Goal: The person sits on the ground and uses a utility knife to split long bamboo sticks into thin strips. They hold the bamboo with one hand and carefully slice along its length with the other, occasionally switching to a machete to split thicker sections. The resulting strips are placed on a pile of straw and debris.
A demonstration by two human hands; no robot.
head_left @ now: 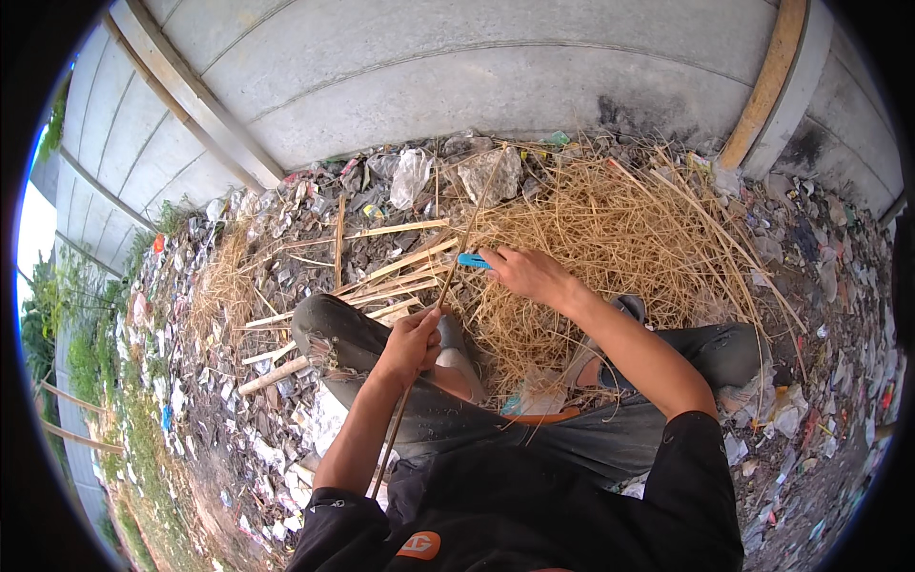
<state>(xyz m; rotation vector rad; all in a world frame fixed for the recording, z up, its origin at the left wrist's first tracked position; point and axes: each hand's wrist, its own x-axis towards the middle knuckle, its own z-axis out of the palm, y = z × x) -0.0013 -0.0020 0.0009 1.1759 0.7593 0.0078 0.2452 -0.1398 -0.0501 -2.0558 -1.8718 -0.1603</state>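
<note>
My left hand (412, 343) is closed round a long, thin brown stick (483, 198), probably a bamboo strip. The stick slants from beside my left forearm up toward the wall. In my right hand (531, 276) is a blue-handled cutter (473, 260), laid against the stick just beyond my left fist. Its blade is too small to make out. Under and beyond my right hand spreads a big heap of curly straw-coloured shavings (600, 229). Several pale split strips (405, 262) lie on the ground left of the heap.
A grey concrete panel wall (457, 91) with upright posts stands ahead. Litter (238, 381) covers the ground around me. Near the wall sit a stone (491, 176) and a white plastic bag (411, 178). My bent legs frame the work area; a round pole (274, 376) lies by my left knee.
</note>
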